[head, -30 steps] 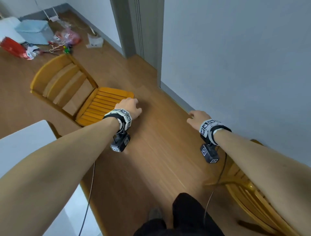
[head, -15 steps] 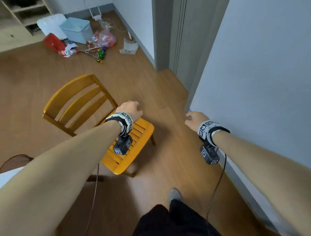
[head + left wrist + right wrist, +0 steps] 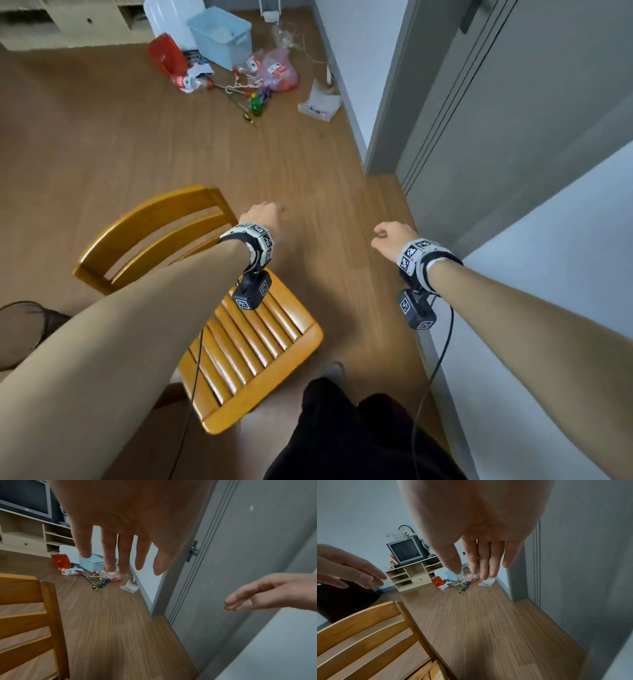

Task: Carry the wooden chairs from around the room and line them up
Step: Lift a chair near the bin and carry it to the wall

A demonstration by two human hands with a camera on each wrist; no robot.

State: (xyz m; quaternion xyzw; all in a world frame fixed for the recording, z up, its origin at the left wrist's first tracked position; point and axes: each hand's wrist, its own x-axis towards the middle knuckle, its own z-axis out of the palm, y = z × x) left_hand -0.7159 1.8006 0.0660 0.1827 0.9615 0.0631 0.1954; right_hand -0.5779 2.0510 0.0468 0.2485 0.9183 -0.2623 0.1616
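A: Start at the left. Where does the chair [image 3: 239, 346] stand?

B: On the floor [image 3: 301, 164] at the person's left, its slatted seat beside their leg and its back toward the room. Nobody holds it.

A: And the left hand [image 3: 262, 214]?

B: It hangs in the air above the floor, just past the corner of the chair's back. The fingers [image 3: 109, 555] are straight and a little spread, and they touch nothing.

A: The right hand [image 3: 390, 236]?

B: Also empty, out in front near the gray door [image 3: 513, 144]. Its fingers [image 3: 485, 563] are straight, the middle ones close together.

A: So how far along is the job?

B: I see only this one chair and no row of chairs in any view, so I can't tell how many are placed. I judge this one either awaits carrying or has been set down; other chairs may be left elsewhere. The clutter [image 3: 253, 85] by the far wall lies well apart.
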